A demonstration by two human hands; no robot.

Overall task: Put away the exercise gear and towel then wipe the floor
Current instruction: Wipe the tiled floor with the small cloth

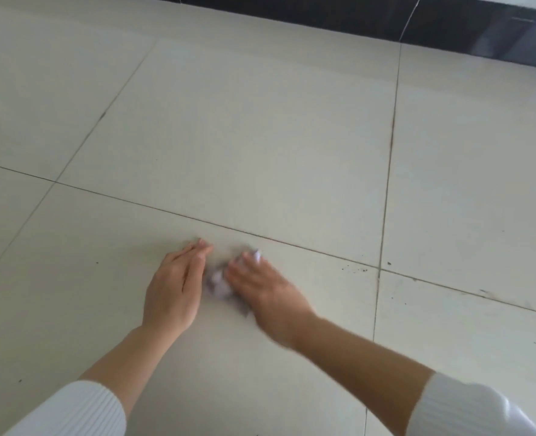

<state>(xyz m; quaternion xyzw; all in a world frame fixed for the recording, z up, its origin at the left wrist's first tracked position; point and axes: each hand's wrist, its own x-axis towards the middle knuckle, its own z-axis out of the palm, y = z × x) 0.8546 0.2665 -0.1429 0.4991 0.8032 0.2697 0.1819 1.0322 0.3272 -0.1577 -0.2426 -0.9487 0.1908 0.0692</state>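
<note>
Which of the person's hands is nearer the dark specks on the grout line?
Right. The right hand lies just left of the dark specks; the left hand is farther left.

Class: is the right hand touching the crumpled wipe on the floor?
Touching. The head view shows the right hand pressed over the crumpled wipe, fingers overlapping it.

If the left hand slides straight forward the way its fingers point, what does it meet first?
Probably only bare floor: the left hand points up and slightly right, passing beside the crumpled tissue under the right hand.

white, seemingly ribbed sleeves
</note>
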